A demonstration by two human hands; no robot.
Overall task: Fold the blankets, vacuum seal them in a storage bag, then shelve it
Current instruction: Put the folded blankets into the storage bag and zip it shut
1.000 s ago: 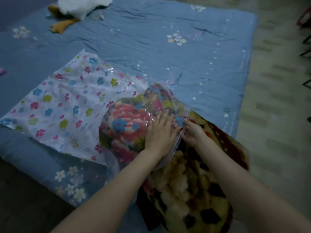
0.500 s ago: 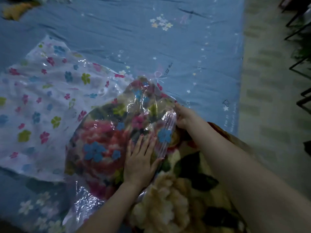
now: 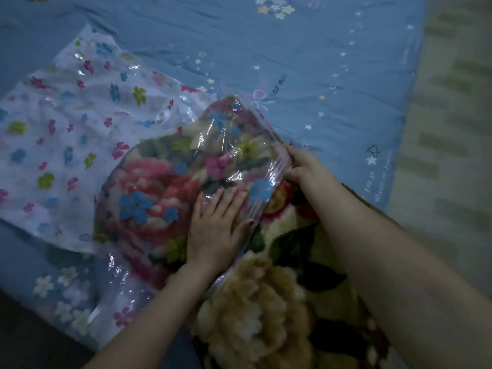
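The floral blanket [image 3: 266, 302] lay half inside the storage bag [image 3: 80, 134], right there on the blue bed sheet [image 3: 319, 62]. Its far part, pink roses and all, bulged under the clear plastic, while the near part with the big cream flower stuck out of the bag's mouth toward the person. The bag, printed with small coloured flowers, spread flat and white away to the left where nothing filled it.

The left hand [image 3: 213, 225] pressed flat on top of the plastic over the blanket, fingers straight and together, thumb out along the mouth's edge. The right hand [image 3: 300, 166] gripped the rim of the bag's mouth at its far end, fingers curled round the plastic strip. Both forearms reached in from the near edge, the right one crossing above the exposed blanket.

Beyond the bag the sheet showed stars and small flower clusters, and pale floor [image 3: 452, 129] ran along the right. The picture was dim and somewhat blurred.
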